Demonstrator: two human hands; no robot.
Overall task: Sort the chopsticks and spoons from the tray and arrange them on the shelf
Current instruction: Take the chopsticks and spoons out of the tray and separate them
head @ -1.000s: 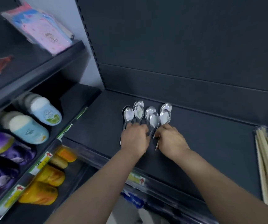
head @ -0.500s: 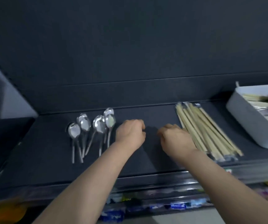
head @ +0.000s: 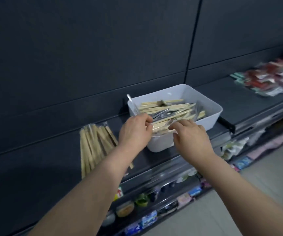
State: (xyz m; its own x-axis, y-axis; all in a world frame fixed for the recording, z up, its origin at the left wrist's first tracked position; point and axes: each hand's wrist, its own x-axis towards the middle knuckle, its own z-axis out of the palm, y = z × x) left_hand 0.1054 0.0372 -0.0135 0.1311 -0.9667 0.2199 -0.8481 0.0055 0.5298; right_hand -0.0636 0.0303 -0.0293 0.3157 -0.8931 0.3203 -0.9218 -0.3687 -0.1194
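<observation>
Reaching into white tray [head: 162,143] on dark shelf [head: 43,159], mixed chopsticks [head: 162,109] and spoons [head: 160,113] inside: left hand [head: 135,132] curled at near-left corner, grasp unclear; right hand [head: 191,137] loosely spread, fingertips on chopsticks; chopstick bundle [head: 93,143] just left of tray.

**Inspector A:** Class of premises?

**Inspector B:** Retail shop, self-service aisle. A long dark metal shelf [head: 43,159] runs along matching back panels [head: 103,48], bay after bay.

**Inspector A:** Supporting evidence?

**Inspector B:** A clear front rail [head: 162,174] along the shelf edge carries a tag with a red arrow [head: 119,192]. Sealed packets [head: 270,79] lie displayed further right. Small packaged goods [head: 147,217] fill the tier below. A pale floor [head: 239,210] runs alongside.
</observation>
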